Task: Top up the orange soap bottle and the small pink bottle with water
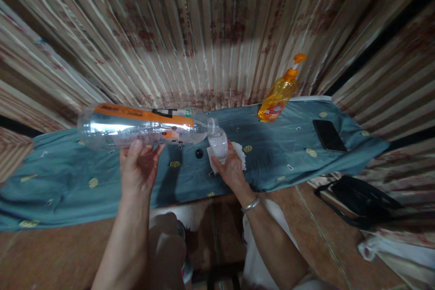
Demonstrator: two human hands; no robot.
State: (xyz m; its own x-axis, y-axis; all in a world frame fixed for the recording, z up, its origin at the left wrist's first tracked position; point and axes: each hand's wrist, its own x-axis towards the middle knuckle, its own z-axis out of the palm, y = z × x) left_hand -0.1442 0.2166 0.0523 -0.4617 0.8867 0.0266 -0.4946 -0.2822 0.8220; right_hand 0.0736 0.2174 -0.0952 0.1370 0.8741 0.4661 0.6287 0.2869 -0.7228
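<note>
My left hand point(139, 170) grips a large clear plastic bottle point(136, 126) with an orange label, held nearly horizontal, its mouth pointing right. The mouth meets the top of a small clear container point(218, 142) that my right hand point(231, 170) holds upright. A white cloth or tissue point(239, 150) lies under and behind my right hand. A small dark bottle cap point(199, 153) rests on the blue cloth just left of the small container. A metal bangle sits on my right wrist.
A blue patterned cloth point(288, 145) covers a low surface. An orange pump bottle point(279, 95) stands at the back right, with a black phone point(329, 136) to its right. A black bag point(360, 199) lies on the floor at right. Curtains hang behind.
</note>
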